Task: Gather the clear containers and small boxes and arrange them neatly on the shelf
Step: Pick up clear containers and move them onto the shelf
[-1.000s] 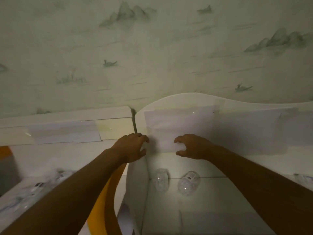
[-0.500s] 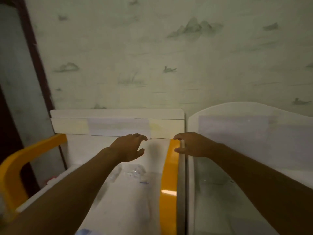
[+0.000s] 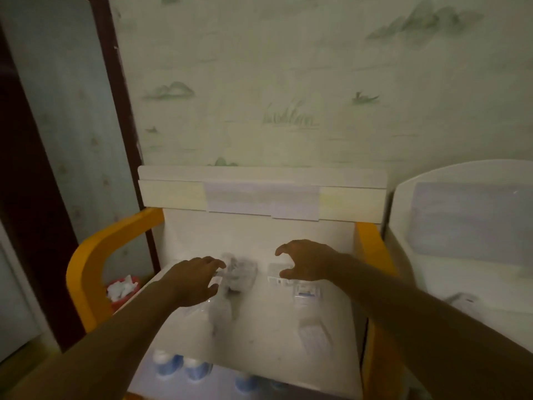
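Single head-worn wide-angle view, taken from above and behind the forearms, aimed forward and down. White shelf surface [image 3: 259, 327] is seen close, filling centre to 6 o'clock; wall [image 3: 288, 82] is faced square-on at 12 o'clock. Left hand [image 3: 190, 280] and right hand [image 3: 308, 262] are framed near centre, arms entering from 7 and 4 o'clock. Edges are bent by the lens. No second view, so no overlap.

A home room: scenic wallpaper [image 3: 288, 82], white-and-yellow shelf [image 3: 259, 313].
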### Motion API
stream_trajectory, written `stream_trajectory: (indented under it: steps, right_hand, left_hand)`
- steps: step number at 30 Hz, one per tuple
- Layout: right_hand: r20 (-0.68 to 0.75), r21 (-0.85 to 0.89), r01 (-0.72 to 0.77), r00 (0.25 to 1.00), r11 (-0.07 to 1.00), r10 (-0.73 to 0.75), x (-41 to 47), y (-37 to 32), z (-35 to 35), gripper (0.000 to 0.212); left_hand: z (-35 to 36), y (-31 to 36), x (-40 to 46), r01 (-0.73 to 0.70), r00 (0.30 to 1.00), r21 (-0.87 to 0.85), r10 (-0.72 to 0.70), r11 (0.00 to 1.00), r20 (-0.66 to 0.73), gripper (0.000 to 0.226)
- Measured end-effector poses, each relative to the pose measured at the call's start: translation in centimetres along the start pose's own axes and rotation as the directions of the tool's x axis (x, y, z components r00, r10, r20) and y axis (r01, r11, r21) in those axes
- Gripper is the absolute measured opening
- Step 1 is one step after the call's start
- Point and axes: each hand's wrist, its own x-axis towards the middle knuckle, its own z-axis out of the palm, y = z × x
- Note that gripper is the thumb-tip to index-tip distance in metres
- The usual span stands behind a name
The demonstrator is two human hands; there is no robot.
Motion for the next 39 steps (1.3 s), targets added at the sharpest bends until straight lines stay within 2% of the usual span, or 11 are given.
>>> stream_trajectory:
  steps: [6, 13, 18, 22, 27, 30, 34, 39]
  right_hand:
    - [0.047, 0.016, -0.006, 0.999, 1.0, 0.006, 4.7, -0.9, 3.7, 0.057]
    - [0.075, 0.138, -0.063, 0.996, 0.988, 0.053, 12.2, 0.6, 9.6, 0.057]
    - [0.089, 0.187, -0.058, 0.995, 0.981, 0.042, 16.9, 0.7, 13.1, 0.057]
    - [0.083, 0.174, -0.033, 0.996, 0.984, 0.018, 19.7, -0.5, 14.9, 0.06]
    - [0.119, 0.059, -0.035, 0.992, 0.998, 0.028, 21.2, -1.7, 15.6, 0.079]
    - [0.098, -0.004, -0.069, 0.993, 0.998, 0.069, 21.6, -2.7, 16.6, 0.082]
    - [0.093, 0.037, -0.145, 0.986, 0.989, 0.141, 21.3, -2.9, 16.8, 0.076]
    - [0.121, 0.064, -0.204, 0.973, 0.977, 0.195, 19.5, -2.1, 13.2, 0.076]
  left_hand:
    - [3.9, -3.6, 1.4, 0.01, 0.997, -0.023, -0.008, 1.0, 0.079, 0.053]
    - [7.7, -6.9, 6.3, -0.037, 0.981, 0.014, 0.033, 0.999, 0.192, 0.056]
    - [9.5, -8.0, 10.6, -0.155, 0.955, 0.023, 0.144, 0.988, 0.259, 0.069]
    - [10.8, -8.6, 12.7, -0.348, 0.883, 0.117, 0.283, 0.93, 0.374, 0.084]
    - [10.7, -9.3, 13.5, -0.428, 0.822, 0.149, 0.315, 0.892, 0.475, 0.102]
    - [10.7, -9.7, 13.5, -0.436, 0.82, 0.123, 0.337, 0.891, 0.463, 0.106]
    - [10.5, -10.0, 13.6, -0.468, 0.821, 0.086, 0.397, 0.879, 0.411, 0.101]
    - [9.0, -10.1, 14.0, -0.491, 0.825, 0.045, 0.448, 0.87, 0.346, 0.1]
